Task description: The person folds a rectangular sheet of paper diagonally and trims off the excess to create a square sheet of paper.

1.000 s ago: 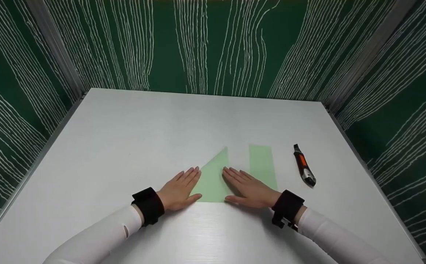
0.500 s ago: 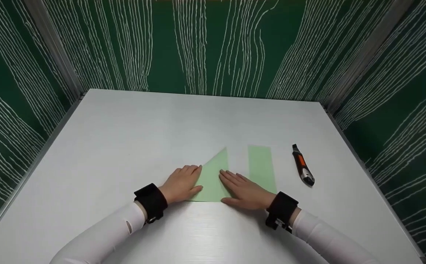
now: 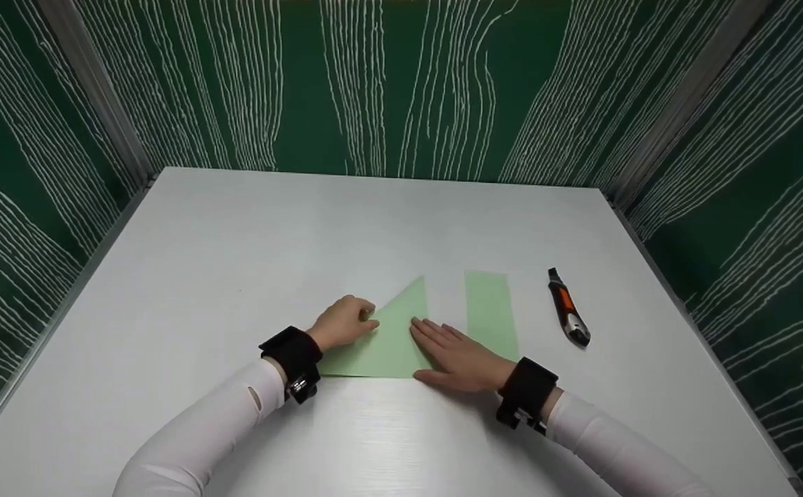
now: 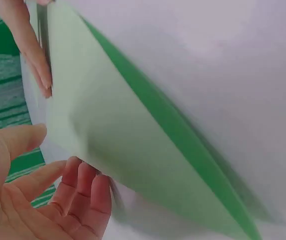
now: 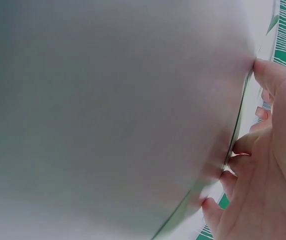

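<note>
A folded sheet of light green paper (image 3: 391,348) lies on the white table, its slanted edge to the left. My right hand (image 3: 462,359) rests flat on its right side, fingers straight. By the slanted edge is my left hand (image 3: 343,323), its fingers bent. In the left wrist view the fingertips (image 4: 101,190) touch the paper's edge, while the thumb stands apart from them. That view also shows a darker green gap between the layers of the folded paper (image 4: 118,115). The right wrist view shows the right hand (image 5: 263,165) against the tabletop.
A green paper strip (image 3: 491,310) lies just right of the folded paper, partly behind the right hand. Farther right is a utility knife (image 3: 568,308) with an orange and black handle. Green walls with white lines (image 3: 304,90) enclose the back and sides of the white table (image 3: 270,221).
My left hand has gone from lying flat on the paper to bent fingers at its slanted edge, moving slightly away from me. The paper's lower left corner now shows. My right hand stays pressed down.
</note>
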The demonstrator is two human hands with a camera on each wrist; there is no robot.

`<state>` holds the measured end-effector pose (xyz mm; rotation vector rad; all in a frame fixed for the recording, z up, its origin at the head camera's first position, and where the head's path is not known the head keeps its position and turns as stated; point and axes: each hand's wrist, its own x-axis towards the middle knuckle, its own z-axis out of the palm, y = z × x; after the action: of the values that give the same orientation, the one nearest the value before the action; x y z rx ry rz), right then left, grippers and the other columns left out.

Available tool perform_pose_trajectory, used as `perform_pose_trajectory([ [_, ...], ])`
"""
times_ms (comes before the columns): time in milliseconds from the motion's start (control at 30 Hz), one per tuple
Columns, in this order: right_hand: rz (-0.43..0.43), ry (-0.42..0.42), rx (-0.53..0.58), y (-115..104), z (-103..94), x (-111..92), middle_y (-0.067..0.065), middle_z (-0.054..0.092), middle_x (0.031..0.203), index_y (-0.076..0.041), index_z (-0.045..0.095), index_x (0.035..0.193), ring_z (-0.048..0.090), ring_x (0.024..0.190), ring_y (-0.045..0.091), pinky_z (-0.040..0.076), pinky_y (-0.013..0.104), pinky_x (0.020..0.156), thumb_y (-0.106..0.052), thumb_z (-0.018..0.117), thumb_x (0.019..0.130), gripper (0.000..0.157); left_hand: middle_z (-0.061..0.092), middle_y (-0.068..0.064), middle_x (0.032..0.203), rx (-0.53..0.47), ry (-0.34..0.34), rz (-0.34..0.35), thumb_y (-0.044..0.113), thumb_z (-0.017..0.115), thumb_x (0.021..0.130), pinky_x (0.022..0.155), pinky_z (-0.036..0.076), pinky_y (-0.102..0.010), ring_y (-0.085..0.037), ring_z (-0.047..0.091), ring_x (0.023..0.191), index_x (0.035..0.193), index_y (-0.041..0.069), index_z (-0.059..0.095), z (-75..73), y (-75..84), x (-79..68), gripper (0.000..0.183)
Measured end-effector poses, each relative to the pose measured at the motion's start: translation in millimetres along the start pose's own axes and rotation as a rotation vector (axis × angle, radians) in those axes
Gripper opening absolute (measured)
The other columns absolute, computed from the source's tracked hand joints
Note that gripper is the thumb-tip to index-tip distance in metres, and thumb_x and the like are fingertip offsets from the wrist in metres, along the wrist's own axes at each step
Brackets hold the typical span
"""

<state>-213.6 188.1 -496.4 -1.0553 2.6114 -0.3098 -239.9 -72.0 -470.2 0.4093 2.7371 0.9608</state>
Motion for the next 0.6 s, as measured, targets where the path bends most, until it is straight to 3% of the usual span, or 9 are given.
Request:
perform_pose_trajectory([
  [167,-0.008,-0.002,0.001,-0.8,-2.3,-0.2,0.015,0.015,0.174,-0.004,0.015,0.165,0.018,0.162,0.034,0.02,0.056,0.13,-0.051,0.048,0.106,0.081,0.074,-0.016,0.105,-0.114,0.016,-0.059,0.014,0.069,0.096,0.08,0.052,-0.028,-0.015,0.06,0.081,0.123,-0.004,0.072,-2.5,-2.5,5.8,0.032],
  [267,-0.006,-0.005,0.0,-1.0,-2.7,0.4,0.015,0.014,0.174,-0.005,0.015,0.165,0.017,0.162,0.033,0.02,0.056,0.13,-0.051,0.048,0.106,0.081,0.075,-0.02,0.107,-0.155,0.02,-0.066,0.014,0.07,0.095,0.079,0.054,-0.03,-0.021,0.065,0.087,0.118,-0.005,0.074,-4.2,-4.3,8.2,0.029],
  [333,-0.006,-0.004,-0.002,-0.5,-2.0,1.0,0.014,0.014,0.174,-0.005,0.015,0.165,0.017,0.162,0.033,0.02,0.056,0.13,-0.051,0.048,0.106,0.082,0.076,-0.018,0.104,-0.171,0.015,-0.073,0.015,0.071,0.095,0.076,0.052,-0.026,-0.018,0.065,0.085,0.113,-0.005,0.075,-5.8,-5.5,8.9,0.027],
  [400,-0.007,-0.004,-0.003,0.1,-1.0,1.7,0.014,0.013,0.174,-0.005,0.014,0.165,0.017,0.162,0.033,0.019,0.056,0.13,-0.052,0.048,0.106,0.082,0.074,-0.011,0.089,-0.186,-0.016,-0.076,0.017,0.072,0.094,0.067,0.048,-0.022,-0.013,0.06,0.074,0.101,-0.004,0.077,-7.2,-6.9,9.5,0.023],
  [467,-0.007,-0.002,-0.003,0.7,-0.3,1.8,0.014,0.013,0.174,-0.005,0.014,0.165,0.016,0.162,0.033,0.019,0.056,0.13,-0.052,0.047,0.106,0.082,0.061,-0.001,0.068,-0.198,-0.078,-0.085,0.019,0.073,0.094,0.058,0.039,-0.019,-0.007,0.048,0.062,0.077,0.0,0.072,-8.7,-8.0,9.8,0.026],
  [533,-0.008,0.0,0.001,1.0,-0.3,1.3,0.014,0.013,0.174,-0.005,0.014,0.165,0.016,0.162,0.034,0.019,0.056,0.13,-0.052,0.048,0.106,0.083,0.041,0.007,0.056,-0.202,-0.145,-0.081,0.021,0.073,0.094,0.052,0.029,-0.019,-0.006,0.034,0.053,0.058,0.008,0.056,-9.4,-9.2,9.8,0.042],
  [600,-0.003,-0.001,0.009,1.1,-0.7,0.3,0.014,0.012,0.174,-0.005,0.014,0.165,0.016,0.162,0.034,0.019,0.056,0.13,-0.053,0.048,0.106,0.083,0.025,0.008,0.052,-0.202,-0.198,-0.069,0.022,0.073,0.094,0.05,0.022,-0.021,-0.006,0.023,0.048,0.052,0.015,0.037,-9.6,-10.6,9.8,0.055],
])
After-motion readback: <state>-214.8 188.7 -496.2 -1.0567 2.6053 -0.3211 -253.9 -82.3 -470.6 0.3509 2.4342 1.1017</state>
